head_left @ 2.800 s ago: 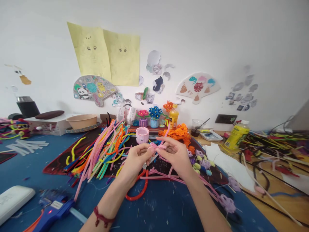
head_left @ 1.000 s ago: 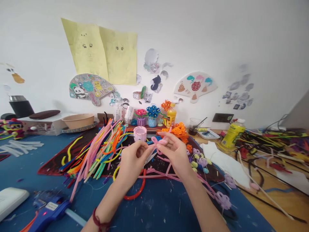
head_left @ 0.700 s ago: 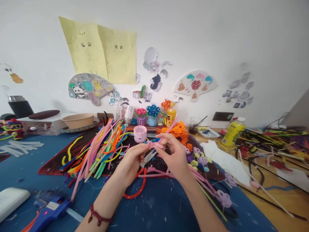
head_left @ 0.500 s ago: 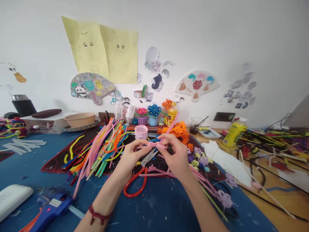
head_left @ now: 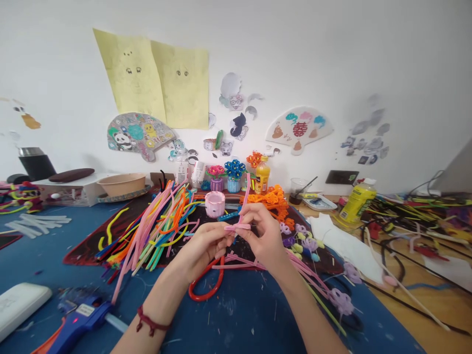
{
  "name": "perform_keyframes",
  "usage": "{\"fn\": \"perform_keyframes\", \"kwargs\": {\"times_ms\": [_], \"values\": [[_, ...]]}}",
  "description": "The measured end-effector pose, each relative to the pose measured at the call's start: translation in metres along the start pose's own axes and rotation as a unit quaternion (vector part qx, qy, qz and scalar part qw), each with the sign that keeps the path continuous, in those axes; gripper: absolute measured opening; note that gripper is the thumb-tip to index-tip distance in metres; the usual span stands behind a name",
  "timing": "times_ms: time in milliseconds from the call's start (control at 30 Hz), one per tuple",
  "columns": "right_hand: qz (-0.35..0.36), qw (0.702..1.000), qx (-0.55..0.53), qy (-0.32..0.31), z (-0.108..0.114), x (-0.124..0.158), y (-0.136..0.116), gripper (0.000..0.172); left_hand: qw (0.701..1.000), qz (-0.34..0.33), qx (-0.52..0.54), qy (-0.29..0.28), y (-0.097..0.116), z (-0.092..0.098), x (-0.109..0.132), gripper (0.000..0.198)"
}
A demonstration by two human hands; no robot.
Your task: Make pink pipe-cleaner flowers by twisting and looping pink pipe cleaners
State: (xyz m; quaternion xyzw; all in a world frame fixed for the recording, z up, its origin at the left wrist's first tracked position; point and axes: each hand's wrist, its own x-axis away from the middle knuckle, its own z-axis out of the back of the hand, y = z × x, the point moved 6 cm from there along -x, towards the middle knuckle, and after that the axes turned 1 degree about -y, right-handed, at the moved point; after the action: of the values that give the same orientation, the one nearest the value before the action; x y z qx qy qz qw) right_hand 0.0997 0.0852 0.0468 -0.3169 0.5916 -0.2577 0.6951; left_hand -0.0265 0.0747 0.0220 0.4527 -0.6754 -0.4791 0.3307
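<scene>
Between my two hands is a pink pipe cleaner (head_left: 246, 194), folded into a short loop in the middle, with one long end standing up past my right fingers. My left hand (head_left: 204, 244) pinches the loop's left end between thumb and fingers. With thumb and forefinger, my right hand (head_left: 261, 230) grips the other end. Red-handled scissors (head_left: 205, 296) lie below, their blades mostly hidden by my left hand. Behind my hands sits a small pink cup (head_left: 215, 203). Loose pink pipe cleaners (head_left: 243, 262) lie under my right wrist.
A heap of coloured pipe cleaners (head_left: 162, 221) lies left of my hands. A blue glue gun (head_left: 79, 317) rests at the lower left. Orange pipe-cleaner pieces (head_left: 271, 201) and purple flowers (head_left: 341, 301) lie to the right, near a yellow bottle (head_left: 357, 201).
My hands have turned the pink piece; its long end now points more upright. My left hand has rolled over with its fingers curled beneath, covering the scissor blades.
</scene>
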Motion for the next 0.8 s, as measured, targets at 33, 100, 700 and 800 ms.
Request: {"fn": "perform_keyframes", "kwargs": {"times_ms": [33, 100, 700, 800], "values": [[-0.006, 1.0, -0.02, -0.001, 0.0, 0.0, 0.001, 0.021, 1.0, -0.003, 0.001, -0.014, -0.001, -0.001, -0.001, 0.022], [-0.018, 0.998, -0.066, -0.002, -0.001, 0.0, 0.001, 0.025, 0.999, -0.013, -0.004, -0.029, -0.003, -0.003, -0.002, 0.023], [-0.202, 0.938, -0.277, 0.05, -0.008, 0.001, 0.024, 0.049, 0.846, -0.252, -0.442, 0.161, 0.03, -0.005, 0.017, 0.017], [-0.212, 0.937, -0.273, 0.057, -0.009, 0.002, 0.028, 0.049, 0.689, -0.387, -0.592, 0.157, 0.037, -0.021, 0.027, 0.017]]}}
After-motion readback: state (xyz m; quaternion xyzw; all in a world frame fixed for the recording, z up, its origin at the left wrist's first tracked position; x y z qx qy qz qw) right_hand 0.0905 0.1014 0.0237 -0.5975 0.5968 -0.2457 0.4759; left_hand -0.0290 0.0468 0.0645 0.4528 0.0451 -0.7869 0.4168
